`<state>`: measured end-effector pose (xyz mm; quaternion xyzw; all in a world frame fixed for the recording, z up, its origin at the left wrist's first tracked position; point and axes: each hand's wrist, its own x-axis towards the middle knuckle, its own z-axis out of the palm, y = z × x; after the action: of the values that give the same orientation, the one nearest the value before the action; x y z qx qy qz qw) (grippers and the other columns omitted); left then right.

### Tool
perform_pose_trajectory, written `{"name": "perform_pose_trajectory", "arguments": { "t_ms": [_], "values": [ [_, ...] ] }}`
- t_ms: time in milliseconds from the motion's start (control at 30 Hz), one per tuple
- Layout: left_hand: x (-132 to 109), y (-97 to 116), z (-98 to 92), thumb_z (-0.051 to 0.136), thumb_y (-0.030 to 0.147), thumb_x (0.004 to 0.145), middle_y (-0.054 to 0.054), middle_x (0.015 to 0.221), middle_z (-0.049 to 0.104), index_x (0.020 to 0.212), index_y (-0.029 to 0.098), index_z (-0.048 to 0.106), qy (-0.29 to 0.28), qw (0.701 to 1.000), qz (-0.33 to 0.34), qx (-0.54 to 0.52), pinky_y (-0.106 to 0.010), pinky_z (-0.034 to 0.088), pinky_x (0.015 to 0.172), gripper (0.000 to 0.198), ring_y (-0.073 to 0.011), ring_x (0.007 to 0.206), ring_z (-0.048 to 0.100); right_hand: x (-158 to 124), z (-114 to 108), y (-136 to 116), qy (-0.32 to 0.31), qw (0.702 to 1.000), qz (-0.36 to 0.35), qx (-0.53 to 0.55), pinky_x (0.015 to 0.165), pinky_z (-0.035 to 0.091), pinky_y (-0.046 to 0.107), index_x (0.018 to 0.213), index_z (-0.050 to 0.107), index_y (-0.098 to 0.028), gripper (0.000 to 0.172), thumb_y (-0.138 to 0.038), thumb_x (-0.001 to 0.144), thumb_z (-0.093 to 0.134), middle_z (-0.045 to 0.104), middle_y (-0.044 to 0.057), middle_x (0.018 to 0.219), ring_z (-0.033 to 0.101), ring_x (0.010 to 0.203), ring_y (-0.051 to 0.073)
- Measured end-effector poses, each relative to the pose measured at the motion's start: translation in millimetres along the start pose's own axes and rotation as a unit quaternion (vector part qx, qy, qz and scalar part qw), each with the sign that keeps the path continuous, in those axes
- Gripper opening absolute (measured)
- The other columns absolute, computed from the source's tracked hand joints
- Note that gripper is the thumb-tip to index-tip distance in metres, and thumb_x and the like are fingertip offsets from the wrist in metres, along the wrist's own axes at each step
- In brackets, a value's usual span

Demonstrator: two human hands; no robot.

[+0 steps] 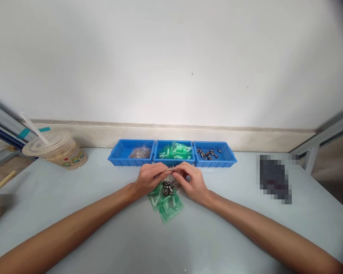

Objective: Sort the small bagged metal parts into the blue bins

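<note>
My left hand [152,177] and my right hand [192,182] meet over the table, fingertips close together. Both pinch a thin, see-through strip, which looks like the edge of a clear plastic bag [169,169]; fingers cover much of it. Below them lies a small heap of dark, shiny metal parts [168,188], their exact kind too small to tell. These rest on green plastic packets [170,209] with pale pieces inside. More clear film shows between the hands, partly hidden by the right fingers.
Behind the hands, three blue trays stand in a row: the left tray [118,152] holds clear bags, the middle tray [174,162] green packets, the right tray [227,154] several dark metal parts. A lidded drink cup [71,156] stands at left. A blurred dark object [274,179] lies right.
</note>
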<state>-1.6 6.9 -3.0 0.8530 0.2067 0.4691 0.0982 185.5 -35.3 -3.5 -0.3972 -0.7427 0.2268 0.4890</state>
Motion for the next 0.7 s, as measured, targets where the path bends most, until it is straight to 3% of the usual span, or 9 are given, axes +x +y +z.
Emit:
{"name": "perform_pose_trajectory", "arguments": {
  "t_ms": [133, 233, 700],
  "values": [
    [0.0, -0.4, 0.2, 0.059, 0.016, 0.088, -0.004, 0.076, 0.07, 0.088, 0.016, 0.064, 0.022, 0.999, 0.033, 0.003, -0.02, 0.051, 0.062, 0.005, -0.0124, 0.07, 0.066, -0.7, 1.1, 0.6, 0.005, 1.0, 0.004, -0.01, 0.06, 0.044, 0.026, 0.086, 0.063, -0.019, 0.012, -0.026, 0.091, 0.054, 0.062, 0.002, 0.072, 0.054, 0.062, 0.014],
    [0.3, 0.4, 0.6, 0.063, 0.013, 0.085, -0.005, 0.08, 0.07, 0.093, 0.015, 0.064, 0.044, 0.998, 0.037, 0.015, -0.019, 0.052, 0.062, 0.009, -0.0128, 0.073, 0.067, 0.0, 1.2, -0.2, 0.0, 1.0, 0.014, -0.01, 0.059, 0.043, 0.025, 0.084, 0.064, -0.019, 0.013, -0.026, 0.091, 0.055, 0.063, 0.001, 0.07, 0.054, 0.061, 0.014],
    [-6.8, 0.9, 3.1, 0.056, 0.015, 0.091, -0.003, 0.078, 0.072, 0.091, 0.015, 0.062, 0.056, 0.997, 0.042, 0.038, -0.016, 0.05, 0.062, 0.006, -0.0095, 0.069, 0.068, 1.6, 0.2, -3.0, -0.045, 0.997, 0.054, 0.039, 0.054, 0.033, 0.023, 0.066, 0.05, -0.019, 0.026, -0.028, 0.089, 0.056, 0.048, -0.004, 0.058, 0.041, 0.053, 0.01]
  ]
}}
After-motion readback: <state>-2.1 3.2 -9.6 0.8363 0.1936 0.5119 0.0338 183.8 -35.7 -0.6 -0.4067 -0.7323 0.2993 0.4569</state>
